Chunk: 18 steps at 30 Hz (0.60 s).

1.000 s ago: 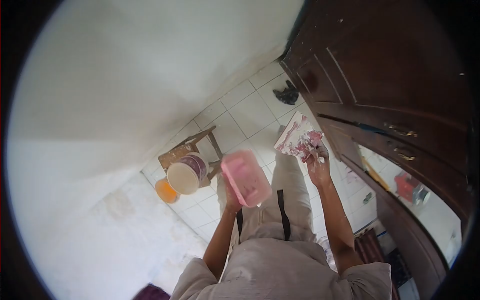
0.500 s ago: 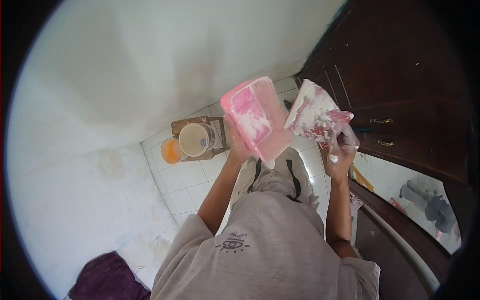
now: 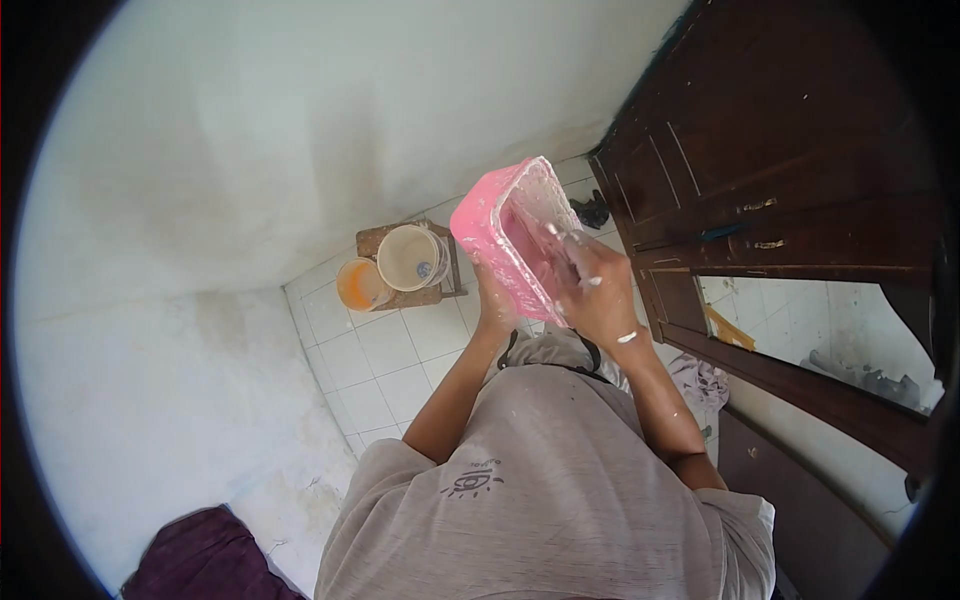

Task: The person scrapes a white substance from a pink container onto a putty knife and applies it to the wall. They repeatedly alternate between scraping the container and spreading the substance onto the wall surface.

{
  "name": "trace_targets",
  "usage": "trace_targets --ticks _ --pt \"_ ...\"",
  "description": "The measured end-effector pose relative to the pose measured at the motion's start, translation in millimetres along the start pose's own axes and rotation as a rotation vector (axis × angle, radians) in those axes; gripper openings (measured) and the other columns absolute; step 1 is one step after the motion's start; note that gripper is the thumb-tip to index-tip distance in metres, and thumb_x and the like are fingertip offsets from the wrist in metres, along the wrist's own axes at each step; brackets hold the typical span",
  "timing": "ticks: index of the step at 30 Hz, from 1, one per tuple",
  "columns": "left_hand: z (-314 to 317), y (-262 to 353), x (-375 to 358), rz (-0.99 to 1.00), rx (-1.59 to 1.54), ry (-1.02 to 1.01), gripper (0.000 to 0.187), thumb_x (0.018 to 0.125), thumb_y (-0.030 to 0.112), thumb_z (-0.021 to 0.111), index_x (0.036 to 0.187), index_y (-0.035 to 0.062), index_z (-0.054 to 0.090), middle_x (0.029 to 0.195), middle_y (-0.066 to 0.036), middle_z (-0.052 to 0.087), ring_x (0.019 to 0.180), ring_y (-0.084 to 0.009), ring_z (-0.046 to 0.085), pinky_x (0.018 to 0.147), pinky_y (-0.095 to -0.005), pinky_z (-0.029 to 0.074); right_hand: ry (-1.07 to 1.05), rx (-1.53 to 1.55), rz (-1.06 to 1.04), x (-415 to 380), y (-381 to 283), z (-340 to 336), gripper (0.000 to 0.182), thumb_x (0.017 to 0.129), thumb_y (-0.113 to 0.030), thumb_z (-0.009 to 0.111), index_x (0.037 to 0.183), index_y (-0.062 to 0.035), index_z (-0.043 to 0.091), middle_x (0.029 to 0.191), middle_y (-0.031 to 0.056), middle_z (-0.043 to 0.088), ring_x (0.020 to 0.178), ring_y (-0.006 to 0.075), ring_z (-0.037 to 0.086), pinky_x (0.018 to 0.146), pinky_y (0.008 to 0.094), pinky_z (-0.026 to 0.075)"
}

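Observation:
A pink plastic tub (image 3: 487, 222), its rim and inside smeared with white paste, is tilted with its opening toward the right. My left hand (image 3: 494, 302) is closed on the tub's near left side and holds it up in front of my body. My right hand (image 3: 603, 292), spotted with white paste, reaches into the opening with its fingers curled. The paste-covered spreader in that hand is mostly hidden by the tub and my fingers.
A wooden stool (image 3: 433, 294) by the wall bears a whitish bucket (image 3: 388, 258) and a container with orange inside (image 3: 357, 285). Dark wooden furniture (image 3: 770, 150) with a mirror (image 3: 800, 325) stands at right. Dark purple cloth (image 3: 205, 555) lies lower left.
My right hand has moved left, taking the paste-covered spreader from beside the tub into its opening. The tub has turned, so more of its pink outer side shows.

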<state>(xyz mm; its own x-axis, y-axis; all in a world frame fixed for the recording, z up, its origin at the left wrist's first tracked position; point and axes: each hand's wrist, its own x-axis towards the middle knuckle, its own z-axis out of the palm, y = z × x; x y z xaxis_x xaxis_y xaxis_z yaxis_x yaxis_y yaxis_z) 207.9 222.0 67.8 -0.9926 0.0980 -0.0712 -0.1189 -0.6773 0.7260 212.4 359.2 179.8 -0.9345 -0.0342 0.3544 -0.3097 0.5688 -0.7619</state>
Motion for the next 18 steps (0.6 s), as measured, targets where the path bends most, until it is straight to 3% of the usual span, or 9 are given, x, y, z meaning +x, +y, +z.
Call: trace_targets --ticks 3,5,7,10,18 --pt "-4 -3 -12 0.003 -0.027 0.049 0.086 0.091 0.071 0.03 0.148 0.0074 0.021 0.146 -0.011 0.033 0.134 -0.0268 0.036 0.111 -0.044 0.032 -0.061 -0.029 0.01 -4 -9 -18 0.017 0.078 0.002 0.061 0.094 0.0042 0.062 0.072 0.0194 0.056 0.057 0.0347 0.055 0.053 0.0377 0.043" --pt "5 2 -16 0.009 -0.052 0.071 0.085 0.091 0.071 0.03 0.148 0.0074 0.021 0.146 -0.011 0.033 0.134 -0.0267 0.037 0.111 -0.0439 0.032 -0.014 -0.025 0.133 -8 -22 -28 0.017 0.077 0.002 0.062 0.094 0.004 0.062 0.07 0.0188 0.055 0.056 0.034 0.054 0.053 0.0355 0.042" --pt "16 7 -22 0.04 0.032 0.083 0.084 0.092 0.07 0.031 0.147 0.0071 0.022 0.146 -0.011 0.033 0.134 -0.027 0.037 0.111 -0.0438 0.032 -0.04 -0.12 0.179 -12 -26 -30 0.017 0.075 0.003 0.061 0.092 0.0041 0.062 0.072 0.0194 0.058 0.06 0.0364 0.057 0.054 0.0404 0.045" --pt "19 1 -31 0.048 0.152 0.002 0.081 0.093 0.068 0.031 0.146 0.0065 0.024 0.144 -0.011 0.036 0.134 -0.0268 0.037 0.11 -0.0436 0.034 0.061 -0.144 0.108 -17 -27 -20 0.015 0.076 0.003 0.062 0.091 0.0034 0.063 0.072 0.0185 0.059 0.06 0.0357 0.058 0.054 0.0402 0.046" --pt "10 2 -34 0.075 0.071 -0.06 0.082 0.092 0.069 0.031 0.145 0.0068 0.027 0.142 -0.011 0.039 0.131 -0.0263 0.04 0.108 -0.0435 0.036 -0.051 -0.085 0.016 -23 -32 -13 0.016 0.075 0.002 0.063 0.091 0.0007 0.064 0.079 0.0173 0.063 0.067 0.0366 0.061 0.057 0.0416 0.049"
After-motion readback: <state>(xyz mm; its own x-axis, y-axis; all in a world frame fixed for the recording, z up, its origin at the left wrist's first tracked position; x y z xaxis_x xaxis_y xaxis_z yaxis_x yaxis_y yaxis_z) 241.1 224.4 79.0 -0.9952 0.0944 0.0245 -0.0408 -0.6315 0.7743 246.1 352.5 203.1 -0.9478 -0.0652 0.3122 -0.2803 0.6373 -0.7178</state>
